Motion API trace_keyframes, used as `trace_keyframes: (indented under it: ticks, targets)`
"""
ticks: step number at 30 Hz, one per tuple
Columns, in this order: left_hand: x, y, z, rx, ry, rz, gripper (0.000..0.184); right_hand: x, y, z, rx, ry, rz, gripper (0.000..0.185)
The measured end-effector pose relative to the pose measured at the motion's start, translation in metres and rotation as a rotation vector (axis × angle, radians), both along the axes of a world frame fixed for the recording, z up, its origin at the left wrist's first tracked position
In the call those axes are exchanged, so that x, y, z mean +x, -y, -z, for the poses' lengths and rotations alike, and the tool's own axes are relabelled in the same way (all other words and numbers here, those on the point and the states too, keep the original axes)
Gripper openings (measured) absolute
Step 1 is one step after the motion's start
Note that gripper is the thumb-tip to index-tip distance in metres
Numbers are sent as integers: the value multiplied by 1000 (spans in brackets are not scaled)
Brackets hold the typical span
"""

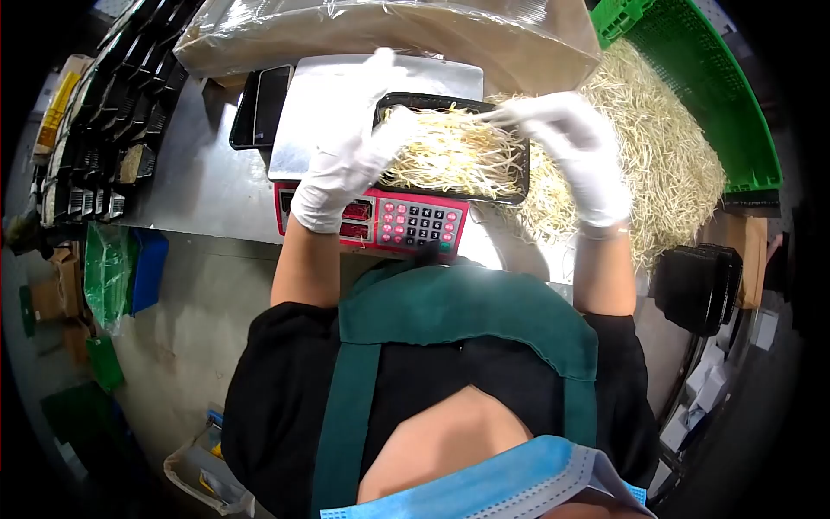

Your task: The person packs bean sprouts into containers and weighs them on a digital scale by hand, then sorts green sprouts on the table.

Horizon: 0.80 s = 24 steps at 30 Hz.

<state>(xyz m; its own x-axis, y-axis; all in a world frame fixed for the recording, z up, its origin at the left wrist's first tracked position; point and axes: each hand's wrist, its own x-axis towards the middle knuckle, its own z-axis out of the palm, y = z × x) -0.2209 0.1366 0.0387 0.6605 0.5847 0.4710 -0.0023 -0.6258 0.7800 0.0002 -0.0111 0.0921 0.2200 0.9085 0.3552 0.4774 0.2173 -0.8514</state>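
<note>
Tray (525, 164): long axis runs left to right across the person's front, right end slightly nearer the body; short ends face left and right, open face up. It sits at the right side of the scale's metal plate (316, 99), near edge above the red panel (424, 223), right end beside the heap (666, 130).

Left hand (341, 169): white glove, at the tray's left end. Fingers well spread: one part reaches up past the far left corner, blurred; another reaches over the left rim to the sprouts (458, 151). Contact with rim or sprouts cannot be told for certain.

Right hand (571, 134): white glove, over the tray's far right corner, fingers pointing left. Fingertips drawn close together, thin pale strands at them; blur hides whether the strands are gripped.

Tray appearance: black, rectangular with rounded corners, shiny rim. Sprouts inside are whitish with yellow parts, thin, tangled, covering most of the base and lying in many directions, many lengthwise.

Surroundings: heap of loose sprouts on the table (203, 186), against a green crate (726, 104). Clear plastic (389, 35) lies beyond the scale; a black container (259, 108) lies just left of the plate.
</note>
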Motion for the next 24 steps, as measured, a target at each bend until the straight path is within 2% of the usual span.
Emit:
trace_keyframes:
  ticks: [1, 2, 3, 4, 5, 7, 10, 11, 13, 15, 17, 18, 19, 21, 23, 24]
  targets:
    - [-1, -1, 2, 26, -26, 12, 64, -8, -4, 11, -148, 229, 4, 17]
    - [-1, -3, 5, 52, -51, 24, 64, -11, -7, 27, -21, 373, -19, 19]
    - [8, 6, -5, 203, -42, 34, 66, -7, -6, 36, 98, 523, -29, 22]
    - [20, 21, -17, 193, -76, 101, 71, 6, 1, 29, 34, 444, 60, 26]
    - [27, 24, -9, 228, -173, 116, 73, 27, 9, 17, 160, 304, 40, 31]
    - [34, 27, -15, 450, -420, 141, 65, 64, 32, 0, 30, -89, 206, 36]
    - [38, 18, 8, 466, -412, 69, 57, 117, 56, 17, -100, -71, 293, 43]
    - [34, 16, 8, 471, -418, 78, 57, 124, 59, 41, -168, 13, 320, 56]
    - [26, 19, 3, 296, -555, -2, 53, 105, 59, 79, -285, 347, 346, 74]
    - [31, 20, -5, 374, -594, -43, 54, 87, 42, 116, -225, 628, 222, 87]
    - [29, 20, -9, 330, -572, -50, 55, 87, 12, 133, -230, 632, 220, 94]
    - [32, 22, -11, 181, -561, -27, 56, 88, -3, 140, -244, 647, 229, 100]
    - [30, 20, -8, 190, -574, -28, 56, 87, -18, 147, -237, 633, 231, 100]
    - [26, 14, 1, 464, -463, -84, 59, 84, -41, 151, -442, 803, 266, 110]
    - [23, 14, 1, 436, -514, -116, 62, 80, -42, 150, -452, 827, 223, 116]
    - [19, 13, 3, 413, -489, -108, 63, 74, -37, 138, -577, 865, 172, 114]
